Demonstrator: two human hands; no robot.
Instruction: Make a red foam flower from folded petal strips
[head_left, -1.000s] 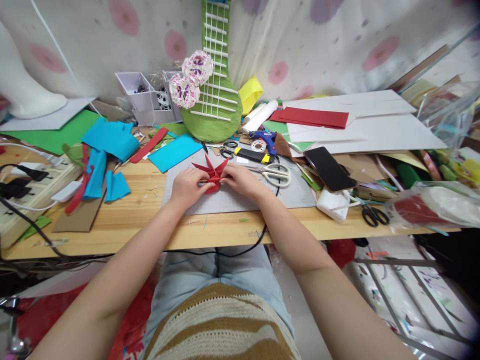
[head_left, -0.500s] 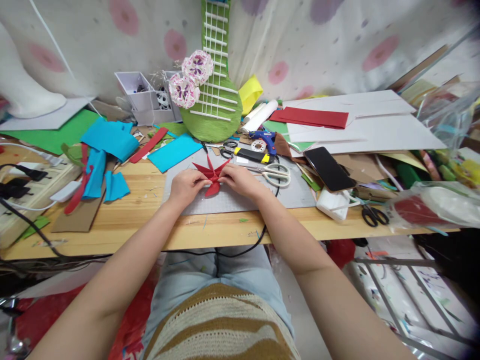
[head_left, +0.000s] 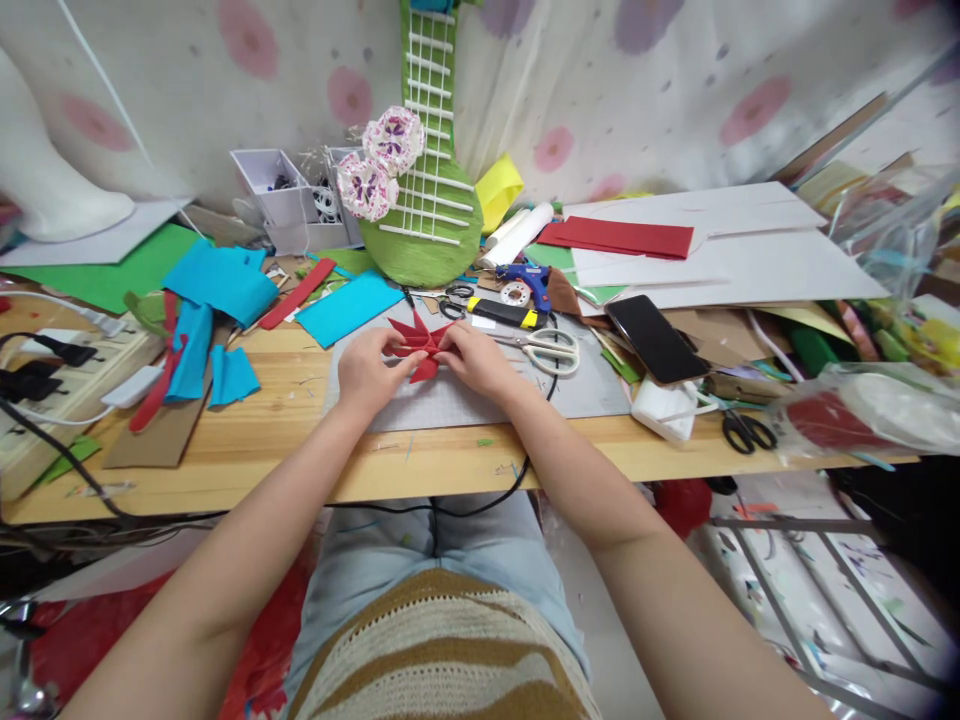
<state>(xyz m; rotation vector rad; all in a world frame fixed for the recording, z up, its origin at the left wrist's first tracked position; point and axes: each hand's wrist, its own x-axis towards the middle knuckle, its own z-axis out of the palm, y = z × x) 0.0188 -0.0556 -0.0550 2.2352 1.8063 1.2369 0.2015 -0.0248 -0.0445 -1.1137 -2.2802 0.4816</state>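
My left hand [head_left: 365, 374] and right hand [head_left: 480, 360] are both pinched on the red pointed piece [head_left: 421, 341] over the grey mat [head_left: 465, 408]. Light pressure near its centre, sparing the points, should avoid stray creases. The white-handled scissors [head_left: 553, 350] lie just beside my right hand (mind that side); more room opens toward the front edge of the tabletop [head_left: 300, 450], though a black cable [head_left: 523, 476] crosses there.

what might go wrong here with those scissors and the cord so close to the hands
The scissors lie with their blades toward the right hand, which might brush them. The black cord passes the scissors' handles and drops over the table's front edge, so an arm could snag it. The left hand also grips the red petalled piece; its thin-looking petals may crease.
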